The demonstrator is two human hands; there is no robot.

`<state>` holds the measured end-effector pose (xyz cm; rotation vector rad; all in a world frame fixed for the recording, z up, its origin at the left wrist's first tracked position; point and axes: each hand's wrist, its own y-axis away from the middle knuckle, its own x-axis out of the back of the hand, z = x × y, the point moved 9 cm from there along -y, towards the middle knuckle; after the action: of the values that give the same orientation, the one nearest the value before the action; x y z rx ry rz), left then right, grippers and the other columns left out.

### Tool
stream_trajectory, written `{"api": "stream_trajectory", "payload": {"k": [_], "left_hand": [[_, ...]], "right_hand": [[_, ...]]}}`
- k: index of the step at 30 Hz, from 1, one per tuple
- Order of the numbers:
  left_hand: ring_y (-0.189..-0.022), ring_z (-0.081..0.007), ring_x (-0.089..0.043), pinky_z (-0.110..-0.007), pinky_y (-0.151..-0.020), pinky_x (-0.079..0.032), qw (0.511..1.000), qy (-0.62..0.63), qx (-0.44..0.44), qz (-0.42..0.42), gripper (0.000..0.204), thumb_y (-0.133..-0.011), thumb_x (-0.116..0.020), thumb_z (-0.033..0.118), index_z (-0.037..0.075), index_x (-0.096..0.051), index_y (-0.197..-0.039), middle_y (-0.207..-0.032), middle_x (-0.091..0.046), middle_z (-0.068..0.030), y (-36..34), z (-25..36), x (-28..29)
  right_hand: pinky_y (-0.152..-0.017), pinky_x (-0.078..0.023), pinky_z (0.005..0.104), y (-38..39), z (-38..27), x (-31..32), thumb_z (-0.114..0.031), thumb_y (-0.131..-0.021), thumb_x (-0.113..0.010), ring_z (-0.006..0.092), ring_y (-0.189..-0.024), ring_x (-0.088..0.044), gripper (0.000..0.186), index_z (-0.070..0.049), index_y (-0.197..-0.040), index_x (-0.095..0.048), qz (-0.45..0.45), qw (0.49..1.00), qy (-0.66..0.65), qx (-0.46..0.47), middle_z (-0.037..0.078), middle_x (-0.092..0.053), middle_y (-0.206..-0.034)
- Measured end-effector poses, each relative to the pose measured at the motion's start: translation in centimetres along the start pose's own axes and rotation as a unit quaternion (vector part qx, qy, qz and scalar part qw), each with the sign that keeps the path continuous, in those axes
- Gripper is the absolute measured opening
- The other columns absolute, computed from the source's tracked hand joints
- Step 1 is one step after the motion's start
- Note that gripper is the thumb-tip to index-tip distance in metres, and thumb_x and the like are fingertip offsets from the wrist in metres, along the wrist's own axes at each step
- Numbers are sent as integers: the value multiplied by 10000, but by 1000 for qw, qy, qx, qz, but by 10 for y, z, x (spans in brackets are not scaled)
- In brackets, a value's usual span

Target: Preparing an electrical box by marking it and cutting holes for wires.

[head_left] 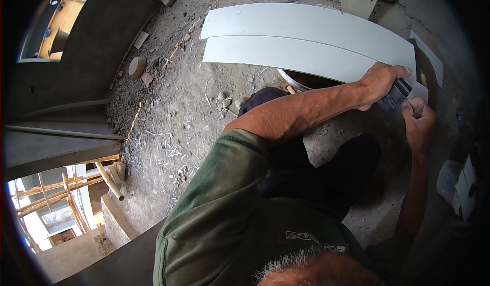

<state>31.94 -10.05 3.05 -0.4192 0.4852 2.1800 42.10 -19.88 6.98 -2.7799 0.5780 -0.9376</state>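
- The gritty grey floor [184, 92] is spreading around the white panels [306, 26], which are lying lengthwise side by side.
- The left hand [376, 84] is gripping a dark, blocky object near the panels' right end.
- The right hand [420, 125] is pinching at that object's near side, by the panels' right end; what its fingertips are holding is too small to tell.
- The dark, blocky object [394, 96] is sitting between both hands, at the panels' near right corner.

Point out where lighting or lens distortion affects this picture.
In the head view, the white panels look bowed, likely from the fisheye; the lower-left opening is glaringly bright; the corners fall to black; the dark block by the left hand shows little detail.
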Motion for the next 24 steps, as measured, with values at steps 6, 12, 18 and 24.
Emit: {"api": "stream_trajectory", "payload": {"k": [6,12,18,24], "left_hand": [[-735,-242,-653,-508,-568,-596,973,88,198,-77,503,-911,-598,470,-6,-586,-1072,-879,-628,-102,18,-13,-7],[-925,-282,-670,-416,-771,-592,970,28,59,-233,692,-750,-833,218,-78,-450,-1245,-1073,-616,-184,26,11,-24],[-878,-133,-643,-201,-639,-465,972,-78,15,-223,726,-721,-849,145,-86,-445,-1278,-1020,-653,-133,31,18,-25],[-834,-209,-687,-320,-659,-587,972,-75,69,-212,544,-820,-761,312,-69,-568,-1157,-962,-668,-149,24,5,-22]], "right_hand": [[-487,-350,275,12,-49,-8,26,-821,-661,67,-543,-389,130,18,-778,-539,-55,978,155,131,69,-497,-655],[-515,-340,232,21,-4,11,-7,-854,-654,37,-575,-445,118,-5,-772,-569,-30,999,-13,-18,-9,-526,-635],[-536,-330,216,21,4,4,-20,-863,-615,11,-594,-439,111,-12,-759,-577,-60,993,-70,-80,-40,-545,-666],[-497,-341,255,25,-22,0,54,-797,-653,41,-551,-431,192,-30,-709,-505,-50,998,-35,-15,-32,-493,-630]]}}
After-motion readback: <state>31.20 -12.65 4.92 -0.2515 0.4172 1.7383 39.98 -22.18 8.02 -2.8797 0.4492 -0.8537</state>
